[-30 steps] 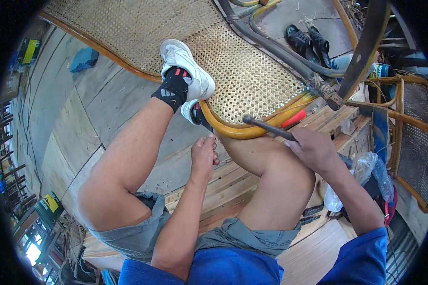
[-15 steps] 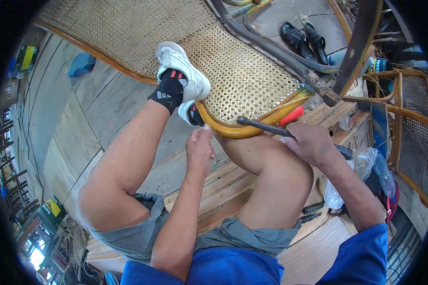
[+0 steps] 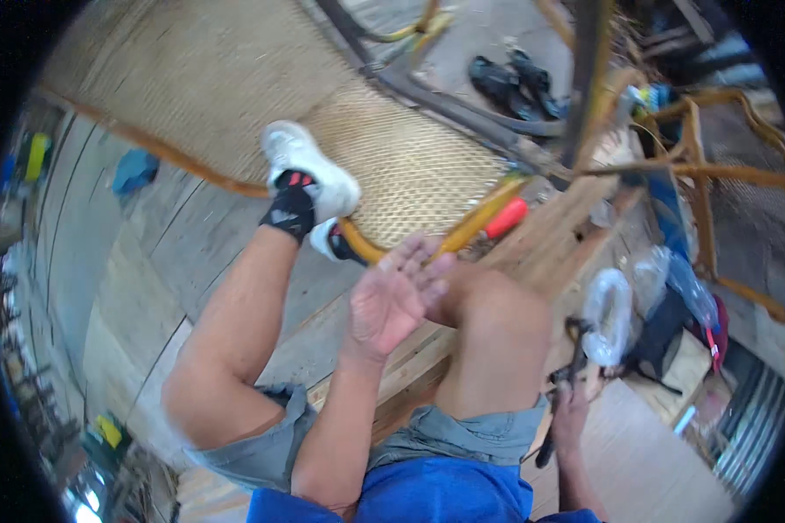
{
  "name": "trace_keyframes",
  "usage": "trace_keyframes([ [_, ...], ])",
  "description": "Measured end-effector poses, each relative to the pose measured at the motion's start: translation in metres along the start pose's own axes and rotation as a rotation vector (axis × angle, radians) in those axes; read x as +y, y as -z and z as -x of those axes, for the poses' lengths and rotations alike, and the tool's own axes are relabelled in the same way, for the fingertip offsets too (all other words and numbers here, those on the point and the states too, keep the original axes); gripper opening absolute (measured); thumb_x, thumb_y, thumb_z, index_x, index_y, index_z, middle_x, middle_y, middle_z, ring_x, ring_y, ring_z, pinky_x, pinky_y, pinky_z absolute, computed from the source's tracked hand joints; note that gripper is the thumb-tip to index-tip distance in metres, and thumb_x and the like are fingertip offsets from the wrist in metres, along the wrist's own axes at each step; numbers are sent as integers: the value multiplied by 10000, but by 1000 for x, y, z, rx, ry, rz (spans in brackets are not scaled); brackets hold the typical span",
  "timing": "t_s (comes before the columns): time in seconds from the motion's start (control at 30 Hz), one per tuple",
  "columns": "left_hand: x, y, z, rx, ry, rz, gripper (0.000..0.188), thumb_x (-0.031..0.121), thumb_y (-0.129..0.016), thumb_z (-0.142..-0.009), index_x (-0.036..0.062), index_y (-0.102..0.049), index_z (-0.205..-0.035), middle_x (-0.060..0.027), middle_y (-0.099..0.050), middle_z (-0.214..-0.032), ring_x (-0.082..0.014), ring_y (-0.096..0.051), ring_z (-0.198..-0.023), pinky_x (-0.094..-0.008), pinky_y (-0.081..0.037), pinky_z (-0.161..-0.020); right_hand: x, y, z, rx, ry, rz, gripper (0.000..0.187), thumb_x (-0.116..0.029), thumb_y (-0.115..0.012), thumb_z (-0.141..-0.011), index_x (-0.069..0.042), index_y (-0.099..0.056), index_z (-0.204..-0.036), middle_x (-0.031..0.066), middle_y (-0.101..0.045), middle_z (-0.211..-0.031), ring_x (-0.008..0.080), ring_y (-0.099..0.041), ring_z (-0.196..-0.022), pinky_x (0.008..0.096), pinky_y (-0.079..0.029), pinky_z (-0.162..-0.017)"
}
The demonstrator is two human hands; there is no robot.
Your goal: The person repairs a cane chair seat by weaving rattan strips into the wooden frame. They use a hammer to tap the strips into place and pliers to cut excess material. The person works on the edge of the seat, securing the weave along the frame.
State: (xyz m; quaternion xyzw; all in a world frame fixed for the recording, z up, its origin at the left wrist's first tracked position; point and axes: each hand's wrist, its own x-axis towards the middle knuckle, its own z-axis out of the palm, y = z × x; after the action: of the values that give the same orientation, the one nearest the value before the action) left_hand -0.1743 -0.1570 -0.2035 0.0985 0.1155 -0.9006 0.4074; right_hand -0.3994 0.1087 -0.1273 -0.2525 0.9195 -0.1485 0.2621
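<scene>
My left hand point(image 3: 394, 301) is open, palm up and fingers spread, at the curved front rail point(image 3: 480, 213) of a cane-woven chair. Its fingertips overlap the rail; contact is unclear. The woven cane seat point(image 3: 423, 166) stretches away beyond it. Low on the right, beside my thigh, my right hand point(image 3: 571, 414) is at a dark hammer-like tool point(image 3: 576, 336) on the wooden bench point(image 3: 619, 453). Motion blur smears its fingers, so whether they grip the tool is unclear. A second dark handle end point(image 3: 545, 451) shows close by the hand.
A red-orange object point(image 3: 506, 218) lies by the rail. Clear plastic wrap point(image 3: 606, 315) and a plastic bottle point(image 3: 691, 288) are on the right. Black sandals point(image 3: 515, 85) lie beyond the chair frame. Another cane chair point(image 3: 737, 174) stands at far right. My white shoe point(image 3: 310, 170) rests against the seat.
My right hand has moved from the rail down to the bench at my right, the hammer with it. My left hand has turned palm up, opened and risen onto the rail. The view has shifted.
</scene>
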Motion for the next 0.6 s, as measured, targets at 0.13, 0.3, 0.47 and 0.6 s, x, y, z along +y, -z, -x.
trace_keyframes([
  [0.13,-9,-8,1,294,39,-592,486,108,-548,-872,-19,-350,-1298,-143,-527,-1217,-243,-571,-1053,-289,-507,-766,40,-13,59,-82,37,153,228,-152,-545,-872,-4,-541,-1045,200,-569,-901,355,-570,-833,417,-458,-715],
  [0.3,-20,-38,2,431,21,-750,428,67,-507,-884,-13,-361,-1279,-130,-545,-1166,-181,-598,-974,-237,-490,-643,79,-16,72,-192,157,178,276,-215,-544,-873,-47,-545,-1092,209,-566,-996,383,-565,-902,425,-458,-772],
  [0.47,-13,-4,7,374,-11,-794,389,101,-516,-901,3,-386,-1255,-108,-557,-1153,-162,-617,-878,-234,-486,-579,74,-10,48,39,-191,-94,236,-212,-551,-873,6,-611,-942,184,-620,-858,323,-600,-841,361,-466,-760],
  [0.6,-30,-23,14,404,-9,-774,375,112,-535,-898,18,-401,-1236,-92,-553,-1157,-151,-609,-811,-235,-491,-574,69,1,17,232,-274,-256,194,-166,-554,-867,17,-600,-910,101,-604,-754,167,-597,-692,311,-478,-638],
])
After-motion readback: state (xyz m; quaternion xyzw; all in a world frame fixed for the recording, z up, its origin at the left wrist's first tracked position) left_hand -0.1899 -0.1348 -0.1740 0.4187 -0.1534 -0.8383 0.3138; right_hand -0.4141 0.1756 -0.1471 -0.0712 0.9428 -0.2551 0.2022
